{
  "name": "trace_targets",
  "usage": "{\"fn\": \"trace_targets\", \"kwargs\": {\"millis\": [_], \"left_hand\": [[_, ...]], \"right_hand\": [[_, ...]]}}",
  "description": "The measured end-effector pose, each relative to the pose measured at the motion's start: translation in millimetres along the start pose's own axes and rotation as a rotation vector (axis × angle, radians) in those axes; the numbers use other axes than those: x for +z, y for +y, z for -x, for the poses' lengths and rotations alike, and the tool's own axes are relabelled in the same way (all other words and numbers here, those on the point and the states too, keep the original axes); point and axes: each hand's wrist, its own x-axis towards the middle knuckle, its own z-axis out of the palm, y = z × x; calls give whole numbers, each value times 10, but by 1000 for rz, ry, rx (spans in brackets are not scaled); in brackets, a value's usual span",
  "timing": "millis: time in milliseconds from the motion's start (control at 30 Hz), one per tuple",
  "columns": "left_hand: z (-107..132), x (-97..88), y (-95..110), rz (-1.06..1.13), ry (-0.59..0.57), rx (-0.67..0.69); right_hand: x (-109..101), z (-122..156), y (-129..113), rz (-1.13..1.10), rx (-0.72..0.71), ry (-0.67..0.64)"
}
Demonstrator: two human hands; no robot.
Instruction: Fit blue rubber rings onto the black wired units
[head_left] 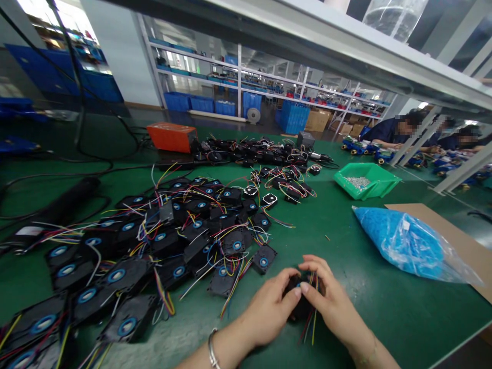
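Both my hands grip one small black fan (302,303) just above the green table (384,307) near its front edge. My left hand (269,307) wraps round the fan's left side, and a bracelet shows on that wrist. My right hand (330,300) covers the fan's right side with its fingers curled over the top. Coloured wires (311,328) hang from the fan below my hands. To the left of my hands lies a big heap of black fans (161,246) with blue hub labels and coloured wires.
A second heap of fans (265,159) lies further back by an orange box (171,136). A green tray of small metal parts (365,180) and a plastic bag of blue parts (407,243) on cardboard sit at the right. People work at the far right (395,128). Black cables cross the left.
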Motion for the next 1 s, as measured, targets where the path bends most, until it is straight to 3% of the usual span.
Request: {"fn": "trace_targets", "kwargs": {"millis": [100, 367, 533, 633, 733, 867, 933, 1000], "left_hand": [[13, -2, 19, -60, -14, 13], [47, -35, 55, 69, -36, 57], [67, 26, 16, 135, 35, 59], [69, 71, -24, 149, 105, 11], [65, 108, -62, 142, 161, -27], [61, 135, -116, 67, 156, -35], [60, 143, -137, 57, 132, -36], [57, 150, -148, 67, 105, -31]], "right_hand": [[-28, -18, -72, -66, 3, -122], [-2, -13, -158, -87, -28, -105], [-184, -132, -189, -51, -26, -281], [-202, -382, -172, -92, 35, -147], [-20, -696, -238, -196, 63, 36], [306, -1091, -407, -124, -76, -104], [377, -1325, -415, 22, -174, -167], [378, -1604, -342, 146, -230, -150]]}}
